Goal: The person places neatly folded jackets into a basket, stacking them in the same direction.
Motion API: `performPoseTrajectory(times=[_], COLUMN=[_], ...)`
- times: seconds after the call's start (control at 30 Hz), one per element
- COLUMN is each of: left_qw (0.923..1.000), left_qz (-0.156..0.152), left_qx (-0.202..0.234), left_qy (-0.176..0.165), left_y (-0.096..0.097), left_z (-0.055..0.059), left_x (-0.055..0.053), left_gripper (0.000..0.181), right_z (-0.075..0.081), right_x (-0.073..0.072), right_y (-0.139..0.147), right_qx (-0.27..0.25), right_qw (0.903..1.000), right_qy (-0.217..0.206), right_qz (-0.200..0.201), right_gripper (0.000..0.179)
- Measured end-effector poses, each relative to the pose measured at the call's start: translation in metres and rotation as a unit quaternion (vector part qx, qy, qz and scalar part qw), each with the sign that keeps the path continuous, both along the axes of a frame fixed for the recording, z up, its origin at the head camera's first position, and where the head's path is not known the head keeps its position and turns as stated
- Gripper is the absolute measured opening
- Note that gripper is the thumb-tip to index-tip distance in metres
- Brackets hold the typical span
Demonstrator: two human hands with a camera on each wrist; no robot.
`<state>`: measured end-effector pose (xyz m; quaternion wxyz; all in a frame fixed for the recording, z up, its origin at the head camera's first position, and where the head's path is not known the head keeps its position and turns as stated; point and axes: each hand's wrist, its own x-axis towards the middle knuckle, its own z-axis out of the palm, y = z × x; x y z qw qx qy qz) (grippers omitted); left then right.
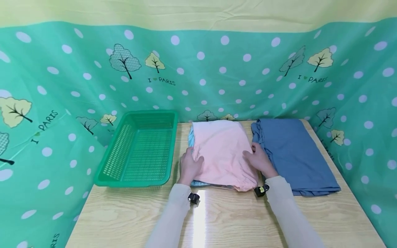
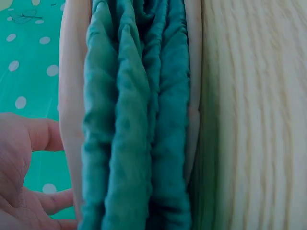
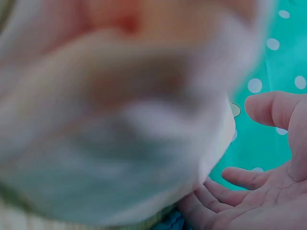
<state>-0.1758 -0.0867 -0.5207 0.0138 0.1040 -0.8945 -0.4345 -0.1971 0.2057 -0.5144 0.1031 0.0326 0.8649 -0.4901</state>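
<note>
A folded pink cloth (image 1: 221, 151) lies in the middle of the table, with light blue fabric showing at its left and front edges. From the left wrist, gathered teal layers (image 2: 129, 120) appear between pink outer layers (image 2: 72, 105). My left hand (image 1: 189, 166) rests at the cloth's left side, its thumb over the top; its fingers touch the edge in the left wrist view. My right hand (image 1: 260, 160) is at the right side. In the right wrist view its thumb (image 3: 271, 109) stands apart from the blurred cloth, and the fingers reach to its lower edge, their tips partly hidden.
A green plastic basket (image 1: 136, 183) stands on the left of the wooden table (image 1: 229, 220). Folded dark blue fabric (image 1: 294, 155) lies to the right, close beside my right hand. A green dotted curtain (image 1: 217, 62) hangs around the table's back and sides.
</note>
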Motion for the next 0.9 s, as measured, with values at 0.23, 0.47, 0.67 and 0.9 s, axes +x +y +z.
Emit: performPoseTrajectory(times=[0.23, 0.47, 0.67, 0.9], left_qw=[0.9975, 0.9933, 0.9863, 0.9617], left_qz=[0.034, 0.048, 0.057, 0.061], left_qx=[0.057, 0.091, 0.126, 0.244], left_qy=[-0.026, -0.054, -0.089, -0.108], left_y=[0.003, 0.003, 0.000, 0.003], left_z=[-0.003, -0.003, 0.000, -0.003], left_x=[-0.008, -0.015, -0.020, -0.028], left_gripper=[0.061, 0.065, 0.071, 0.065], right_z=[-0.001, -0.003, -0.005, -0.010], right_x=[-0.010, -0.018, -0.020, -0.020], right_y=[-0.001, -0.003, -0.009, -0.013], right_qx=[-0.034, -0.051, -0.064, -0.099], right_qw=[0.9986, 0.9966, 0.9955, 0.9904], right_qy=[-0.038, -0.061, -0.066, -0.089], right_qz=[-0.009, -0.023, -0.025, -0.038], right_gripper=[0.073, 0.075, 0.071, 0.066])
